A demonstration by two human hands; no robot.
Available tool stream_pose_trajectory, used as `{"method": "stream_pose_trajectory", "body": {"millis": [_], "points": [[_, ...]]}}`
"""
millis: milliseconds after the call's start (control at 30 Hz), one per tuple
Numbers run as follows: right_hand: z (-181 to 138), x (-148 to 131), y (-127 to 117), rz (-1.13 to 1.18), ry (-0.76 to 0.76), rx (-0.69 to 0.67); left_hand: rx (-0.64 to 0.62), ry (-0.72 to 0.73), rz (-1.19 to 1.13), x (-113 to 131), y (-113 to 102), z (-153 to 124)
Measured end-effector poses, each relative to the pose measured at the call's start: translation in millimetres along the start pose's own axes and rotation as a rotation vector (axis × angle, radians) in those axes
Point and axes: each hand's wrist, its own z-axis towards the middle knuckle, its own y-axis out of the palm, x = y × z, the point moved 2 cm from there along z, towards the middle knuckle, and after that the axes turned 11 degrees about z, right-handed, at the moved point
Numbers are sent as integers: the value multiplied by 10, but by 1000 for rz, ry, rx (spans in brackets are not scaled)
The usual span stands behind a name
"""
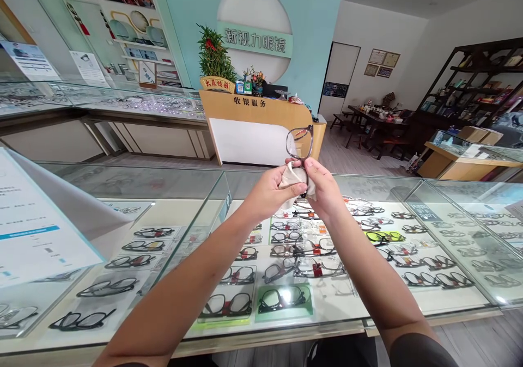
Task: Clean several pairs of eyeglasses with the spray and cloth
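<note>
Both hands are raised together above a glass display case, holding a dark-framed pair of eyeglasses (299,142) with one lens pointing up. A pale cleaning cloth (291,175) is bunched around the lower part of the glasses. My left hand (273,191) is closed on the cloth, its thumb pressing it from the front. With thumb and fingers, my right hand (324,187) grips the glasses near the middle of the frame. The cloth and fingers hide most of the lower lens.
Below the hands, the glass display case (229,331) holds rows of eyeglasses. A white printed sign (44,225) stands at left. Beyond are a wooden cashier counter (261,111) with a potted plant (214,56), more showcases, and a dark table (373,117) at right.
</note>
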Motion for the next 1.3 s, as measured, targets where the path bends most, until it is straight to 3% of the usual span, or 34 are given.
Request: {"method": "stream_pose_trajectory", "body": {"millis": [333,700,933,1033,1200,1300], "points": [[94,54,-124,14,-37,84,-74,24,43,-85,-27,29],[-62,139,146,85,-17,74,152,151,-46,-97,56,35],[-108,165,154,-51,-28,106,336,166,27,-37,26,-12],[-90,90,131,-51,-30,59,252,136,33,-2,-38,-1],[-24,-39,45,16,-7,3,-48,103,38,86,-142,-9],[0,-44,-5,32,-5,10,-145,143,57,139,-165,-29]]}}
